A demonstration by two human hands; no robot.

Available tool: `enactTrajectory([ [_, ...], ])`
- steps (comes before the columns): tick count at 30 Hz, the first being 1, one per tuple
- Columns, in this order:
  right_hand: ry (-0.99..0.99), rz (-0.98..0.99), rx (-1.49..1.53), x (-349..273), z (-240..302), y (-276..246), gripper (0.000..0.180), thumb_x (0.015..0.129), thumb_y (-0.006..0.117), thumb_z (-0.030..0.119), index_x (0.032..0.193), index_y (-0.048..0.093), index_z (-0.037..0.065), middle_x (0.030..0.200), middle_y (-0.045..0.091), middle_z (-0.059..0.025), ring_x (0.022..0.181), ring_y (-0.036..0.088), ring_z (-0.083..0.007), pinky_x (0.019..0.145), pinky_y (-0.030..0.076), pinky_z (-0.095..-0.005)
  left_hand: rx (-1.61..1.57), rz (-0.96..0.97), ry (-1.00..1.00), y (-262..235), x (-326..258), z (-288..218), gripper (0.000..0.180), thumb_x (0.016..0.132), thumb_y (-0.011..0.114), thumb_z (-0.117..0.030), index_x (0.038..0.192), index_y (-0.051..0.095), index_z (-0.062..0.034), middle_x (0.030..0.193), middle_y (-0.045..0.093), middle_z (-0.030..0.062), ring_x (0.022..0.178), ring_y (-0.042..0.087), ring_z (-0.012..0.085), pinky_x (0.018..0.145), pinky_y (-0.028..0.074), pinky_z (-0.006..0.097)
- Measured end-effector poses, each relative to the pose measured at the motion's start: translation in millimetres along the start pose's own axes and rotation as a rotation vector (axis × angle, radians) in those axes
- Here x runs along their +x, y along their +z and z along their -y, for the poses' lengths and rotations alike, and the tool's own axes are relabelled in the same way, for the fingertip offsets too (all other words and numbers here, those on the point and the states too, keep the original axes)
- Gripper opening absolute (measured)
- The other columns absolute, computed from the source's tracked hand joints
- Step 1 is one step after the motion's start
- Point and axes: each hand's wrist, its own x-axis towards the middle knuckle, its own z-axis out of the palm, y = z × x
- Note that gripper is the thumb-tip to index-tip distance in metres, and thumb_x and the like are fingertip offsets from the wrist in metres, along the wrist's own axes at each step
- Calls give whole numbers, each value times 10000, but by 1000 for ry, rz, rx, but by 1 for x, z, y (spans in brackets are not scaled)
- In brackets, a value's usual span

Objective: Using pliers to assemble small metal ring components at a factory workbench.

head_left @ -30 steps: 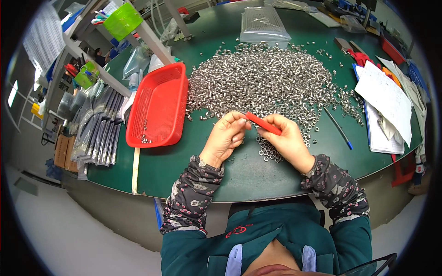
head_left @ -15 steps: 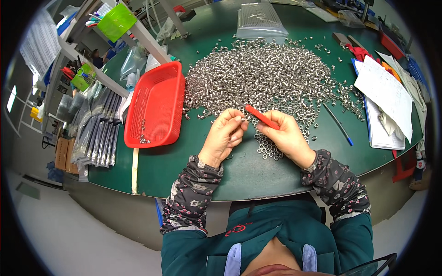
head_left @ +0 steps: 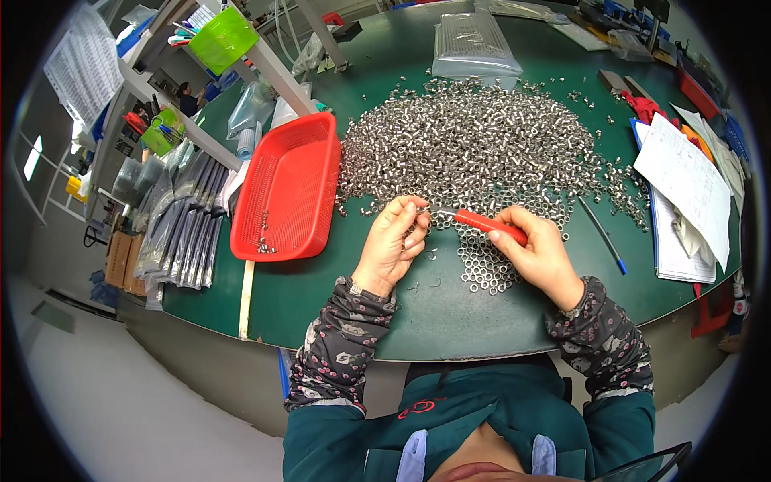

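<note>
My right hand point(head_left: 536, 247) is closed round the red handle of a small knife point(head_left: 488, 226), whose thin metal blade points left. The tip reaches the fingertips of my left hand point(head_left: 393, 241), which pinch a small metal ring point(head_left: 422, 210), partly hidden by the fingers. Just beyond both hands spreads a big heap of small shiny metal rings point(head_left: 474, 132). Nearer me, beneath the knife, several rings point(head_left: 487, 269) lie flat in a single layer. Thin curled shavings point(head_left: 434, 254) rest on the green table beside my left hand.
Left of the heap stands a red plastic basket point(head_left: 285, 193) with a few metal pieces inside. A pen point(head_left: 602, 234) and papers on a clipboard point(head_left: 683, 185) lie to the right. Bagged parts point(head_left: 181, 233) are stacked at the left; a clear-wrapped tray point(head_left: 475, 44) sits at the back.
The knife has swung to a flatter angle and moved right with my right hand, so its blade now shows. My left hand keeps its pinch. The whole view has shifted slightly.
</note>
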Motion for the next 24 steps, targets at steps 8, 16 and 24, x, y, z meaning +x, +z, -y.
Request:
enactTrajectory([
  [8,-34,16,-78,-1,2,1,201,767,615,250,831,598,60,637,578,-102,543,573,-236,494,423,-325,61,-15,15,1,0,0,149,914,450,-173,982,520,-60,772,519,38,476,340,32,362,248,140],
  [16,-29,37,-81,-1,0,3,209,764,615,260,824,602,60,640,580,-110,567,579,-250,511,431,-341,118,-31,46,2,-1,3,143,901,479,-175,953,533,-53,741,519,22,458,325,24,363,244,144],
  [24,-164,-24,-158,-2,-2,4,194,754,623,237,812,600,53,666,568,-92,598,566,-260,527,429,-358,122,-114,55,7,-2,4,130,885,514,-156,896,553,-32,667,524,3,437,330,16,365,241,146],
])
